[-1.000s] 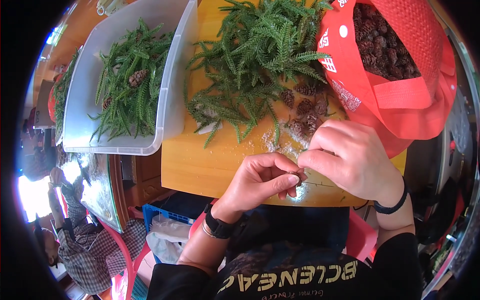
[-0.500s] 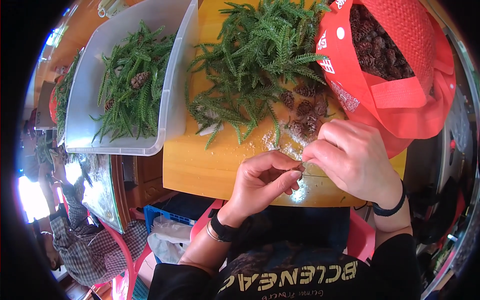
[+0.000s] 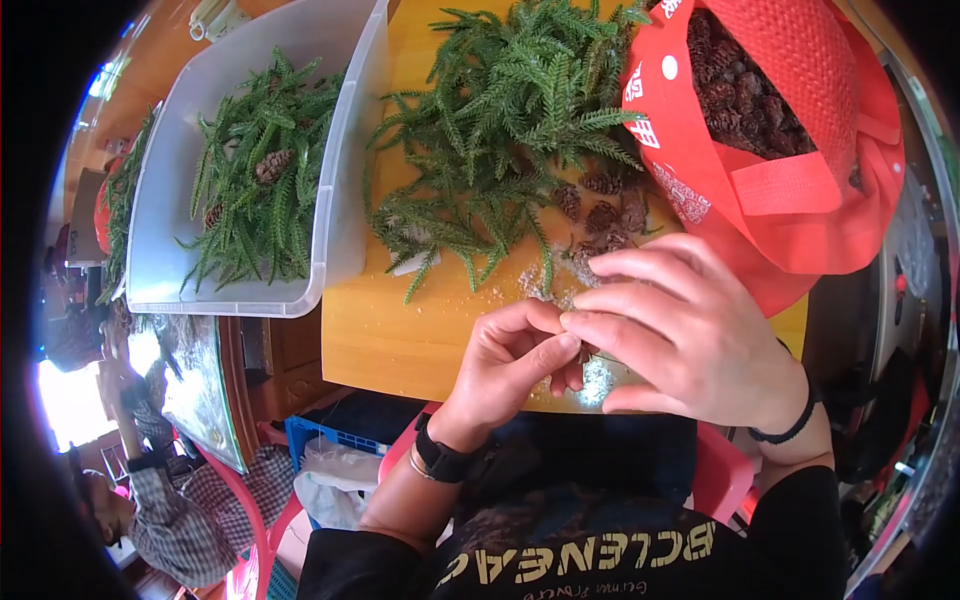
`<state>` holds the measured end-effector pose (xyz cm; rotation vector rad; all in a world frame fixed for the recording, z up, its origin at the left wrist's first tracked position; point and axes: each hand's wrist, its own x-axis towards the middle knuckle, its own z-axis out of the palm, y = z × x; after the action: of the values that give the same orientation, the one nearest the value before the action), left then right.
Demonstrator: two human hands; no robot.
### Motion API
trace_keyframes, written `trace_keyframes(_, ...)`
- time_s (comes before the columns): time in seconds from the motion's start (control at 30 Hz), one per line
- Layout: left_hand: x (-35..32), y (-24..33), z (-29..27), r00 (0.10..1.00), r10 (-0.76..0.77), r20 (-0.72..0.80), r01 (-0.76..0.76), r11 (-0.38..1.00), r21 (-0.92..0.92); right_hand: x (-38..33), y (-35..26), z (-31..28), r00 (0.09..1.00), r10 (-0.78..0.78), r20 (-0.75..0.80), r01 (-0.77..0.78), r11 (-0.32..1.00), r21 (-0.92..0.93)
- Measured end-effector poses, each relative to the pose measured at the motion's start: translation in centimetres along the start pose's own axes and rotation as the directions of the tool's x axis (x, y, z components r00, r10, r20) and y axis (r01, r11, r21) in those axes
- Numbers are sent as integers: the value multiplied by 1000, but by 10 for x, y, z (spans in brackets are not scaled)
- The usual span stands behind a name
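While the left hand pinches thumb against forefinger over the near part of the yellow table, the right hand stands spread just beside it, thumb well apart from the fingers and one fingertip meeting the left pinch. A small brown piece shows at the left fingertips, apparently a cone, though the fingers hide most of it; the left grip looks closed on it, while the right seems to have hold of nothing, and whether its fingertip presses some thin part cannot be told. If it is a cone like the loose cones beyond the hands, it should be light, stiff and dry, rough enough not to slip, with thin scales that could chip under a hard squeeze. A gentle pinch around its firm middle or at its base would likely serve best, leaving the scale edges free. White grains are scattered on the wood near those cones. Farther off lies a heap of green sprigs, probably springy and easiest to take by the stem. A translucent tub to the left holds more sprigs with cones among them, and a red bag to the right is open on a mass of dark cones.
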<state>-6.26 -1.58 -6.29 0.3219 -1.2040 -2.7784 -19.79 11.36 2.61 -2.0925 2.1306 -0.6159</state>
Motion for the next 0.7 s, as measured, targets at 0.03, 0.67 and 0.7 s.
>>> trace_keyframes(0.03, 0, 0, 0, 1000, -25, -4, 25, 1000, 5, -2, 0, 4, 1000, 11, 14, -11, 999, -48)
trace_keyframes(0.67, -1, -2, -6, 995, 20, 99, -4, 988, -156, -12, 11, 21, 943, 331, 37, -283, 739, 612)
trace_keyframes(0.7, -1, -1, -5, 994, 5, 112, 12, 989, -145, -12, 10, 26, 948, 318, 16, -250, 711, 657)
